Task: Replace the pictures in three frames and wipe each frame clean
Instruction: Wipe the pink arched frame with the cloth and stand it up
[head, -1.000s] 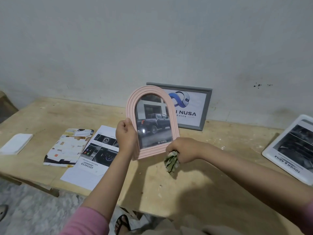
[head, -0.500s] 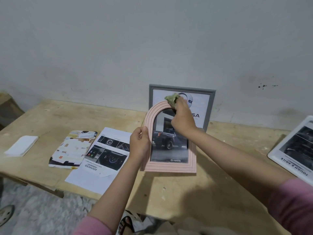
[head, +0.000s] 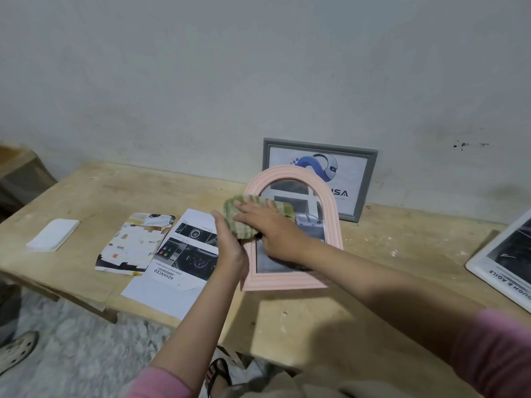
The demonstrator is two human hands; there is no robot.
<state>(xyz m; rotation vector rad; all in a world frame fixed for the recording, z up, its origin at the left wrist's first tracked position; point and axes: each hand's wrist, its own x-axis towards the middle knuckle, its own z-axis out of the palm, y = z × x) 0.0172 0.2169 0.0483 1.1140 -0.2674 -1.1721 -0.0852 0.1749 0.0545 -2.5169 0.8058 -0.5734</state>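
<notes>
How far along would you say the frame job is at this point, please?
Done, apparently: the grey frame stands against the wall with a picture in. In hand: the left hand holds the pink frame while the right hand presses a cloth on it. Left: the white frame; whether it's wiped can't be told.

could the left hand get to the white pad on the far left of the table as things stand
Probably not right away: the left hand grips the pink arched frame, propping it for wiping. The path to the white pad looks open over the brochures, but it would have to let go first.
</notes>
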